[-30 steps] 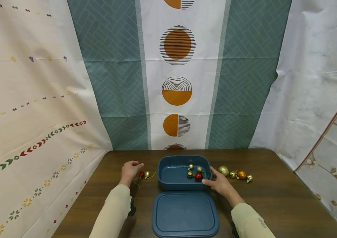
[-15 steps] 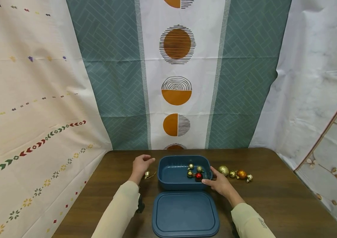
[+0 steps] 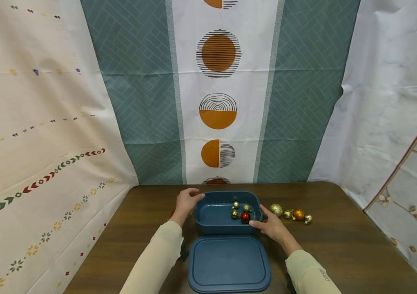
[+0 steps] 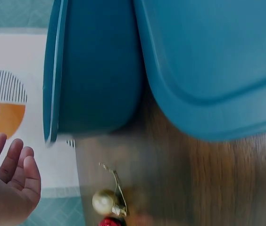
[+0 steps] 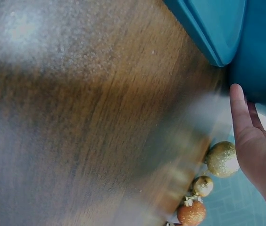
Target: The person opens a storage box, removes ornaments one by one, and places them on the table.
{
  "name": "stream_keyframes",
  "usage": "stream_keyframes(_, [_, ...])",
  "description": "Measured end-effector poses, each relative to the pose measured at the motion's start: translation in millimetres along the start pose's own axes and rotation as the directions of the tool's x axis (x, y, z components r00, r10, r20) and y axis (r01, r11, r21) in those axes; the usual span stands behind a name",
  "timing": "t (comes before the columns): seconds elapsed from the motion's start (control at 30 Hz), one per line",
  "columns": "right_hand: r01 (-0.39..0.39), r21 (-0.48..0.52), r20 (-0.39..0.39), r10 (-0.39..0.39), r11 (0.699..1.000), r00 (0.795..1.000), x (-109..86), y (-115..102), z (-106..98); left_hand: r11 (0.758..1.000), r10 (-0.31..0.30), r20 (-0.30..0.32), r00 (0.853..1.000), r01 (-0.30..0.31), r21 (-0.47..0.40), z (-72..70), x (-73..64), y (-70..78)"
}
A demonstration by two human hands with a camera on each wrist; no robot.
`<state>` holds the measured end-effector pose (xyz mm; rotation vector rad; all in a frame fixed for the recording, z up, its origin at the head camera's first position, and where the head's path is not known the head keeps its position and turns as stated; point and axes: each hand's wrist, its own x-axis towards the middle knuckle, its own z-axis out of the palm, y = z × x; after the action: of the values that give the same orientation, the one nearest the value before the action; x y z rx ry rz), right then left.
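A dark blue plastic box (image 3: 226,230) stands mid-table, with one red bauble (image 3: 245,217) and several small gold baubles (image 3: 246,208) in its right half. My right hand (image 3: 275,228) holds the box at its right end, thumb by the front corner and fingers along the side. At the box's left rim is my left hand (image 3: 186,205), which the left wrist view shows with loosely bent fingers and nothing held. Beneath it on the table lie a gold bauble (image 4: 103,202) with a cord and a red bauble (image 4: 110,221), mostly hidden in the head view.
The blue lid (image 3: 229,264) lies flat in front of the box. Right of the box sit a glittery gold bauble (image 3: 276,210), an orange bauble (image 3: 298,214) and smaller gold ones (image 3: 308,219). Patterned cloths hang behind the wooden table (image 3: 340,253).
My left hand has moved right, from over the small baubles at the left to the box's left rim. The right hand has stayed at the box's right end.
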<state>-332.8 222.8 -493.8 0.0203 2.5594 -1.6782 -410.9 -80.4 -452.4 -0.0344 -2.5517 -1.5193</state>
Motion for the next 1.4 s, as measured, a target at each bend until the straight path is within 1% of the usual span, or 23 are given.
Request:
stream_keyframes(0.17, [-0.001, -0.005, -0.001, 0.001, 1.000, 1.000, 0.4, -1.4, -0.7, 1.000, 0.015, 0.033, 0.999, -0.015, -0.007, 12.2, -3.0, 7.6])
stream_keyframes(0.27, [0.008, -0.011, 0.001, -0.008, 1.000, 1.000, -0.1, -2.2, -1.3, 0.999, 0.036, 0.054, 0.998, -0.035, -0.008, 20.1, -4.2, 11.5])
stream_keyframes(0.43, [0.013, -0.005, 0.003, -0.013, 1.000, 1.000, -0.4, -2.9, -1.4, 0.999, 0.033, 0.090, 0.995, -0.032, -0.022, 34.7, -6.2, 16.0])
stream_keyframes(0.63, [0.008, -0.004, -0.001, -0.008, 1.000, 1.000, -1.0, -3.8, -1.0, 0.999, 0.051, 0.138, 0.989, -0.050, -0.007, 49.8, -10.8, 18.1])
stream_keyframes(0.83, [0.019, 0.002, -0.003, -0.019, 1.000, 1.000, -0.5, -3.4, -0.8, 0.999, 0.033, 0.200, 0.979, -0.035, 0.006, 61.7, -16.0, 20.5])
stream_keyframes(0.97, [0.022, 0.005, -0.007, -0.022, 1.000, 1.000, -1.4, -2.7, -0.3, 0.999, 0.039, 0.220, 0.975, -0.045, 0.021, 68.8, -19.0, 20.4])
stream_keyframes(1.13, [0.026, 0.013, -0.009, -0.026, 1.000, 1.000, -2.3, -0.8, 0.9, 0.998, 0.053, 0.239, 0.970, -0.059, 0.018, 77.4, -21.2, 18.9])
stream_keyframes(1.4, [0.013, 0.025, -0.012, -0.013, 1.000, 1.000, -1.9, -0.3, 1.5, 0.999, 0.005, 0.260, 0.966, -0.014, 0.033, 87.4, -21.4, 20.4])
